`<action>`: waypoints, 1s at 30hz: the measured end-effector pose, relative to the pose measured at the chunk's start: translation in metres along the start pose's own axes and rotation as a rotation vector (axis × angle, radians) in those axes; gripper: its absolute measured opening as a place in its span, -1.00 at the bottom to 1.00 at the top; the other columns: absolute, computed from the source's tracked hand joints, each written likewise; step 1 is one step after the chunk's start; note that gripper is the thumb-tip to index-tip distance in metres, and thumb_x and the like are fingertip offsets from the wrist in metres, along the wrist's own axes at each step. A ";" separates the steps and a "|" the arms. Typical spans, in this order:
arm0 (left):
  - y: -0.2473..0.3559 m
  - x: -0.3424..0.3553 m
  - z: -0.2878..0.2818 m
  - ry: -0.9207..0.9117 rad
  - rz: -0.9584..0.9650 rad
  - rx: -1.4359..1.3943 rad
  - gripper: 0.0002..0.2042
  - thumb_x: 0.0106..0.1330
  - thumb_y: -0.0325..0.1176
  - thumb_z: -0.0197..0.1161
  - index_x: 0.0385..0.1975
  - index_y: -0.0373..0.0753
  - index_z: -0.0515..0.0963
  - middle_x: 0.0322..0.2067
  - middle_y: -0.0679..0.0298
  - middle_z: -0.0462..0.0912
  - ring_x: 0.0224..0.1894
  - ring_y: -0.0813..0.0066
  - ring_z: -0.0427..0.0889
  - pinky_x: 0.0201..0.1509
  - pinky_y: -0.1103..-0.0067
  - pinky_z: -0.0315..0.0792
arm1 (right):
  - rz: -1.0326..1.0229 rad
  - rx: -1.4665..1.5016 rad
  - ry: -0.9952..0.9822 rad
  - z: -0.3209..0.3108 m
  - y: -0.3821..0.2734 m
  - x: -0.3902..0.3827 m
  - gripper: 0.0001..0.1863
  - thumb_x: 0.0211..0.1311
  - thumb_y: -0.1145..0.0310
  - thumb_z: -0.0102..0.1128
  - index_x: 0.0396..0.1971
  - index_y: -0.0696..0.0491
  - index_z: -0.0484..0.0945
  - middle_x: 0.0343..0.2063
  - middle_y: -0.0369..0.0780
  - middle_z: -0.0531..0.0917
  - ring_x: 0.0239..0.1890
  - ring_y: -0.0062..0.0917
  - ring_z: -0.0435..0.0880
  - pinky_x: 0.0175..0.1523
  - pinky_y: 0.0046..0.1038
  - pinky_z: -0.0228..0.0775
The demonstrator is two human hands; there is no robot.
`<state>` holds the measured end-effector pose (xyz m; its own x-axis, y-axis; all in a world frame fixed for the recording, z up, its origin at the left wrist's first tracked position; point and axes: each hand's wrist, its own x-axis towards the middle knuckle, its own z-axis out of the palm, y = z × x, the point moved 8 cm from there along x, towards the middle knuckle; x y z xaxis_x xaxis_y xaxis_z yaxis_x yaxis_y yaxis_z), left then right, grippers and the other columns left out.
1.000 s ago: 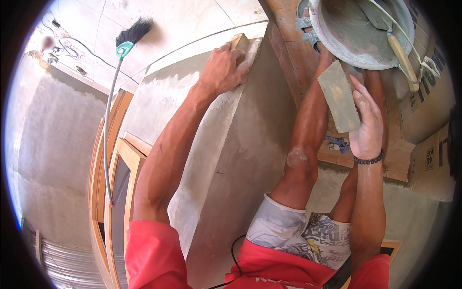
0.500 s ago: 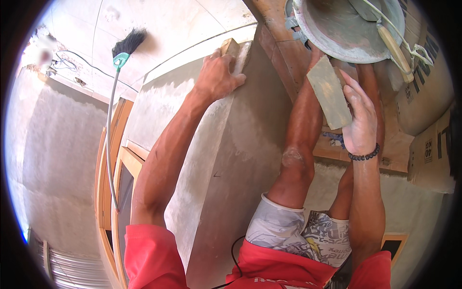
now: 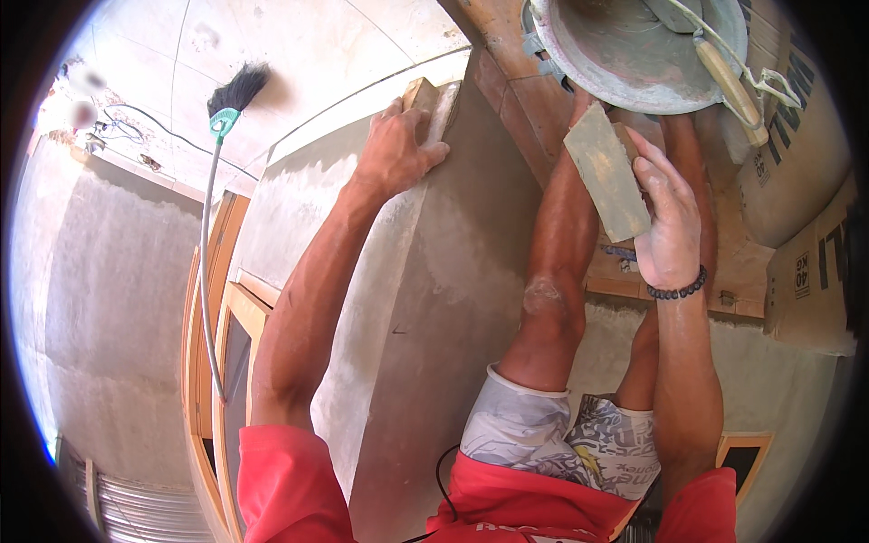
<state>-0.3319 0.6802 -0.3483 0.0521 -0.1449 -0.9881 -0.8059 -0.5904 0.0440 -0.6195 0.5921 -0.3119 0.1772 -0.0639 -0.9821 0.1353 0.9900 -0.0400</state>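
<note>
My left hand (image 3: 398, 152) is closed on a wooden block (image 3: 419, 98) at the top corner of a grey plastered wall (image 3: 453, 217). Its thumb lies on a pale, cement-smeared strip (image 3: 442, 112) along the edge, beside the block. In my right hand (image 3: 672, 213) is a flat, four-sided plastering float (image 3: 608, 172), its face coated with grey-green cement. The float is held tilted in front of my legs, apart from the wall. Part of its wooden grip shows beside my fingers; the palm hides the rest.
A round basin (image 3: 634, 68) with grey residue stands at upper right, a wooden-handled trowel (image 3: 729, 86) across its rim. Large brown sacks (image 3: 797, 163) line the right side. A broom with green-and-black head (image 3: 237, 100) and wooden frames (image 3: 240, 299) are at left.
The whole view has shifted slightly, so most things sit a little farther left. Both hands keep their holds with little visible movement.
</note>
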 end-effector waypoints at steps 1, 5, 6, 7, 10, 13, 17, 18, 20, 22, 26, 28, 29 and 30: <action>0.000 0.000 0.000 0.001 0.002 0.007 -0.45 0.07 -0.18 0.37 0.08 -0.30 0.50 0.23 -0.26 0.29 0.30 -0.15 0.25 0.39 0.27 0.15 | 0.003 0.000 -0.003 0.000 0.000 0.000 -0.56 0.38 0.40 -0.01 0.19 0.28 0.36 0.03 -0.18 0.54 0.01 -0.59 0.55 0.08 -0.53 0.44; -0.004 -0.002 0.000 0.032 0.022 0.018 -0.45 0.05 -0.18 0.37 0.04 -0.36 0.51 0.13 -0.21 0.36 0.18 -0.16 0.32 0.29 0.23 0.25 | -0.033 0.016 0.000 -0.005 0.001 0.000 -0.55 0.38 0.40 -0.01 0.20 0.29 0.35 0.05 -0.18 0.53 0.05 -0.58 0.53 0.09 -0.51 0.43; -0.005 -0.002 0.000 0.046 0.031 0.014 -0.44 0.04 -0.18 0.37 0.02 -0.39 0.51 0.07 -0.18 0.40 0.13 -0.16 0.35 0.24 0.21 0.30 | -0.037 0.016 -0.001 -0.007 0.000 0.000 -0.55 0.38 0.40 -0.01 0.20 0.29 0.34 0.05 -0.17 0.52 0.05 -0.57 0.52 0.10 -0.51 0.42; -0.006 -0.002 0.000 0.044 0.039 0.010 -0.45 0.04 -0.18 0.37 0.02 -0.39 0.51 0.08 -0.18 0.39 0.13 -0.16 0.35 0.25 0.21 0.30 | -0.039 0.016 -0.004 -0.008 0.000 0.000 -0.54 0.38 0.40 -0.01 0.21 0.29 0.33 0.05 -0.17 0.52 0.06 -0.57 0.52 0.10 -0.51 0.42; -0.010 -0.003 0.002 0.036 0.041 -0.010 -0.47 0.06 -0.19 0.36 0.01 -0.37 0.52 0.07 -0.16 0.40 0.13 -0.14 0.37 0.24 0.21 0.30 | -0.035 0.000 -0.011 -0.008 0.004 -0.001 -0.53 0.38 0.40 -0.01 0.21 0.31 0.32 0.05 -0.16 0.52 0.05 -0.56 0.53 0.10 -0.51 0.42; -0.007 -0.003 0.001 0.027 0.034 -0.030 -0.52 0.08 -0.23 0.36 0.00 -0.34 0.55 0.01 -0.12 0.45 0.10 -0.09 0.41 0.18 0.22 0.33 | -0.038 -0.029 -0.015 -0.006 0.003 -0.003 -0.51 0.38 0.38 0.00 0.22 0.32 0.29 0.04 -0.14 0.52 0.04 -0.55 0.54 0.09 -0.50 0.44; -0.005 -0.006 -0.001 0.039 0.054 -0.017 -0.53 0.06 -0.24 0.35 -0.02 -0.33 0.57 -0.01 -0.10 0.45 0.06 -0.07 0.43 0.16 0.22 0.35 | -0.044 -0.026 -0.030 -0.006 0.001 -0.003 -0.49 0.37 0.38 0.02 0.24 0.32 0.27 0.05 -0.12 0.52 0.05 -0.53 0.55 0.09 -0.48 0.45; -0.006 -0.006 -0.001 0.039 0.053 -0.022 -0.53 0.06 -0.24 0.35 -0.01 -0.32 0.57 -0.01 -0.10 0.44 0.05 -0.08 0.42 0.16 0.21 0.35 | -0.048 -0.031 -0.031 -0.005 0.000 -0.003 -0.48 0.37 0.37 0.02 0.24 0.32 0.26 0.05 -0.12 0.52 0.05 -0.53 0.55 0.09 -0.47 0.45; -0.003 -0.006 -0.001 0.024 0.056 -0.024 -0.52 0.06 -0.24 0.35 0.00 -0.31 0.57 0.04 -0.14 0.42 0.09 -0.13 0.40 0.21 0.21 0.33 | -0.056 -0.027 -0.012 -0.005 -0.005 -0.004 -0.48 0.37 0.37 0.02 0.24 0.32 0.26 0.06 -0.11 0.52 0.05 -0.53 0.55 0.08 -0.48 0.45; -0.002 -0.006 0.001 0.012 0.054 -0.027 -0.51 0.06 -0.23 0.35 0.02 -0.29 0.57 0.09 -0.18 0.39 0.13 -0.18 0.37 0.25 0.21 0.30 | -0.068 -0.014 0.026 -0.007 -0.012 -0.006 -0.48 0.37 0.38 0.03 0.24 0.32 0.26 0.06 -0.11 0.52 0.05 -0.52 0.56 0.06 -0.49 0.46; -0.010 -0.008 -0.002 0.024 0.044 -0.006 -0.50 0.06 -0.22 0.34 0.03 -0.26 0.57 0.21 -0.25 0.28 0.22 -0.25 0.29 0.32 0.21 0.23 | -0.198 -0.098 0.007 -0.007 -0.042 0.000 -0.49 0.37 0.38 0.02 0.25 0.28 0.26 0.09 -0.16 0.48 0.05 -0.53 0.52 0.12 -0.47 0.37; -0.010 -0.009 -0.001 0.014 0.035 -0.004 -0.50 0.06 -0.22 0.34 0.04 -0.25 0.57 0.24 -0.27 0.24 0.25 -0.26 0.26 0.34 0.21 0.22 | -0.264 -0.194 0.078 -0.014 -0.061 0.017 -0.50 0.32 0.40 0.08 0.21 0.27 0.33 -0.09 -0.19 0.58 -0.20 -0.59 0.62 -0.15 -0.53 0.51; -0.012 -0.011 -0.002 -0.004 0.016 -0.004 -0.50 0.06 -0.22 0.33 0.04 -0.25 0.57 0.25 -0.28 0.23 0.25 -0.26 0.25 0.34 0.21 0.21 | -0.272 -0.245 0.109 -0.016 -0.067 0.028 -0.51 0.30 0.40 0.10 0.19 0.27 0.35 -0.14 -0.21 0.58 -0.26 -0.61 0.60 -0.19 -0.53 0.51; -0.011 -0.010 -0.003 -0.018 0.005 -0.014 -0.51 0.06 -0.22 0.33 0.04 -0.25 0.57 0.25 -0.28 0.22 0.26 -0.26 0.24 0.34 0.21 0.21 | -0.287 -0.305 0.145 -0.017 -0.078 0.039 -0.52 0.28 0.40 0.11 0.17 0.27 0.38 -0.19 -0.23 0.59 -0.32 -0.62 0.59 -0.23 -0.53 0.50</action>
<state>-0.3218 0.6861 -0.3386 0.0373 -0.1340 -0.9903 -0.7980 -0.6005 0.0512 -0.6400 0.5143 -0.3498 0.0332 -0.3445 -0.9382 -0.1387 0.9280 -0.3457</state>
